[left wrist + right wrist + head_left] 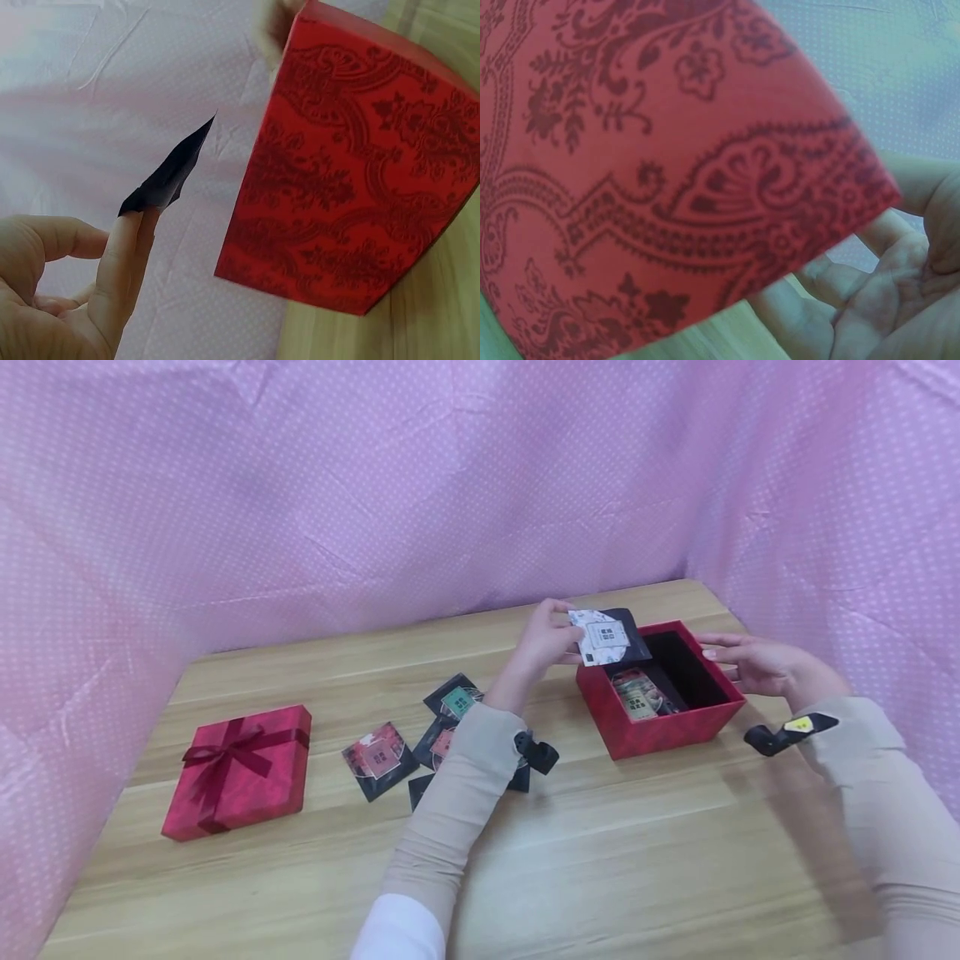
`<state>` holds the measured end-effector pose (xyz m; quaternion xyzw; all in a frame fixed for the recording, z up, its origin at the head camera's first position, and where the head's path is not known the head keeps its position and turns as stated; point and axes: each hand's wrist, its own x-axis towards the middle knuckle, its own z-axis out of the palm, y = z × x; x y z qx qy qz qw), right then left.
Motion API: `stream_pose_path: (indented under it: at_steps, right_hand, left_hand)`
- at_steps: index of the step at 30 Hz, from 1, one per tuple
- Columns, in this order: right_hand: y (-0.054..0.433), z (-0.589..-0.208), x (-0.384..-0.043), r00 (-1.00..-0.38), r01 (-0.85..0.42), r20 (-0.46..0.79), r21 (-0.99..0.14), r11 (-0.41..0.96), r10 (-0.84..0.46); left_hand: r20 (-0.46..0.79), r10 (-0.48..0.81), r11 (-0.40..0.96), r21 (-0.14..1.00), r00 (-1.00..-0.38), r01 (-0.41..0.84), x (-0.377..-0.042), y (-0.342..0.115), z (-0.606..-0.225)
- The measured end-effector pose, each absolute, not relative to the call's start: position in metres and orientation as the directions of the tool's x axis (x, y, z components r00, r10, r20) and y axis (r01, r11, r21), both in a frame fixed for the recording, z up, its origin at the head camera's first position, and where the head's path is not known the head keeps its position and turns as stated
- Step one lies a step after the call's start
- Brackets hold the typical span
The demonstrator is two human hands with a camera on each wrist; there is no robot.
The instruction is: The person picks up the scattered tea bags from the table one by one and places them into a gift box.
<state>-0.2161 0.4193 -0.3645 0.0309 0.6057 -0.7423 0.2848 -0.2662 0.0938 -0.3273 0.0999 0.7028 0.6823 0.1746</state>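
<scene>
My left hand (542, 643) pinches a flat black-and-white sachet (604, 638) by its near edge, above the left rim of a red gift box (667, 735). In the left wrist view this sachet (171, 174) shows its dark side, bent and seen nearly edge-on. Inside the dark-lined box lies another sachet (637, 696) with a colourful printed front. Against the box's right wall, my right hand (776, 668) rests with its fingers stretched out near the rim. The right wrist view has those fingers partly hidden behind the corner of the patterned box (630, 195).
A red lid (273, 797) with a dark red ribbon bow sits on the table's left. Several dark sachets lie mid-table, among them a red-fronted sachet (381, 760); my left forearm covers some. Pink dotted cloth (450, 493) hangs behind the wooden table (637, 860).
</scene>
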Motion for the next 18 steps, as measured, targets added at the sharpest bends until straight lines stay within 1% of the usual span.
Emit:
stream_pose_path:
  at_steps: [4, 10, 18]
  right_hand:
    - [0.420, -0.364, -0.216, -0.836, 0.454, -0.383, -0.885, -0.103, -0.394]
    - [0.421, -0.364, -0.216, -0.829, 0.451, -0.369, -0.885, -0.113, -0.420]
    - [0.420, -0.365, -0.216, -0.833, 0.456, -0.388, -0.885, -0.094, -0.395]
  left_hand:
    - [-0.093, 0.372, 0.058, 0.995, -0.924, -0.076, -0.263, 0.104, -0.329]
    - [-0.116, 0.349, 0.072, 0.993, -0.930, -0.097, -0.255, 0.119, -0.332]
    - [-0.136, 0.314, 0.084, 0.990, -0.939, -0.116, -0.250, 0.134, -0.335]
